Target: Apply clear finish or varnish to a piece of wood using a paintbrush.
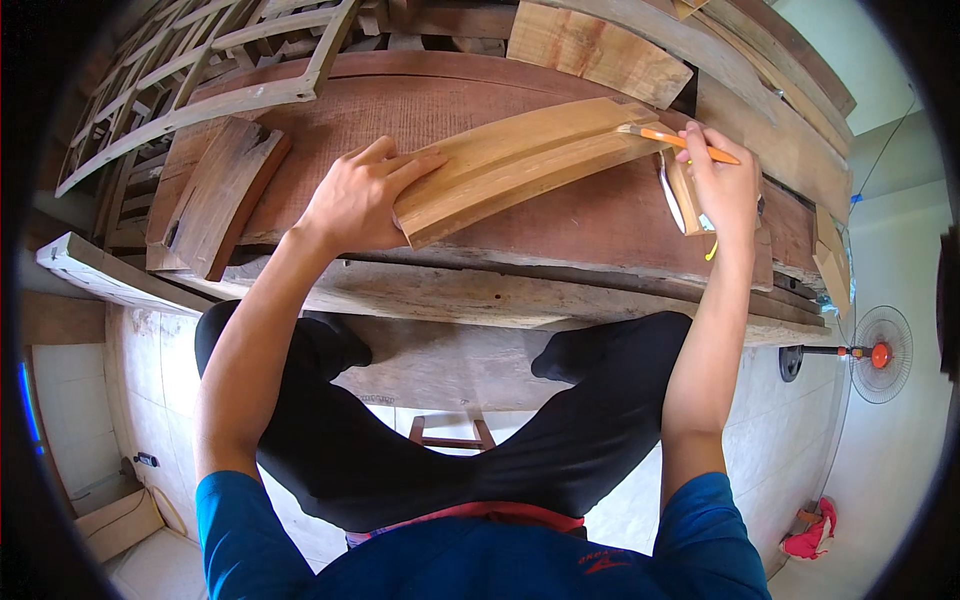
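A light-brown grooved wooden board lies at a slant across the dark wooden bench top. Its near-left end is gripped by my left hand, with fingers resting over the top face. My right hand is closed around a thin orange-handled paintbrush, whose bristles meet the board near its far right end. Below that end, partly covered by my right hand, stands a small wooden piece with a white curved item beside it; its kind is unclear.
At the left lies a dark wooden block, below a slatted wooden frame. A pale plank rests at the back, with stacked boards to its right. On the floor are a fan and red cloth.
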### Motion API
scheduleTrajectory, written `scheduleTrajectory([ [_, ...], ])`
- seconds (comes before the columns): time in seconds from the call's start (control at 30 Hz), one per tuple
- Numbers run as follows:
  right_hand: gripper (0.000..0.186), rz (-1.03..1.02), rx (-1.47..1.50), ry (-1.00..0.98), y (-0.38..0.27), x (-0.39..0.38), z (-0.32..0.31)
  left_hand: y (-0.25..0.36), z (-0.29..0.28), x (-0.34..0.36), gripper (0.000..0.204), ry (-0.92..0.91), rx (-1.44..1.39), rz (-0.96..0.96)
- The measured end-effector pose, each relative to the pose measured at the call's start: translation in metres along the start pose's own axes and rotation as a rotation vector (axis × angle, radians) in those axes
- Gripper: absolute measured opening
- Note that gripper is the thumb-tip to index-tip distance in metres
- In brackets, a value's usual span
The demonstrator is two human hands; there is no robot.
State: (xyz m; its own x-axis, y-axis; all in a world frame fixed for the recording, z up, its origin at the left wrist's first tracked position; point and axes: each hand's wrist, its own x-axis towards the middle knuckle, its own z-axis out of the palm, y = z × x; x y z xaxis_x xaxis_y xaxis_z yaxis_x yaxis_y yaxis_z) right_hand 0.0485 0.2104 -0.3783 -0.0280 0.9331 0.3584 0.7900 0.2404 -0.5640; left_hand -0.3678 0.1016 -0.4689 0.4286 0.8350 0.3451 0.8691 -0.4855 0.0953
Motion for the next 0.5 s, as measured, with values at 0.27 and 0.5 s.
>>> scheduleTrajectory([
  [0.27, 0.014, -0.565, 0.416, -0.487, -0.114, -0.081, 0.051, -0.001, -0.002, 0.002, 0.084, -0.050, -0.001, -0.012],
  [0.5, 0.021, -0.476, 0.336, -0.581, -0.103, -0.069, 0.039, -0.002, 0.007, 0.001, 0.084, -0.047, 0.018, -0.007],
])
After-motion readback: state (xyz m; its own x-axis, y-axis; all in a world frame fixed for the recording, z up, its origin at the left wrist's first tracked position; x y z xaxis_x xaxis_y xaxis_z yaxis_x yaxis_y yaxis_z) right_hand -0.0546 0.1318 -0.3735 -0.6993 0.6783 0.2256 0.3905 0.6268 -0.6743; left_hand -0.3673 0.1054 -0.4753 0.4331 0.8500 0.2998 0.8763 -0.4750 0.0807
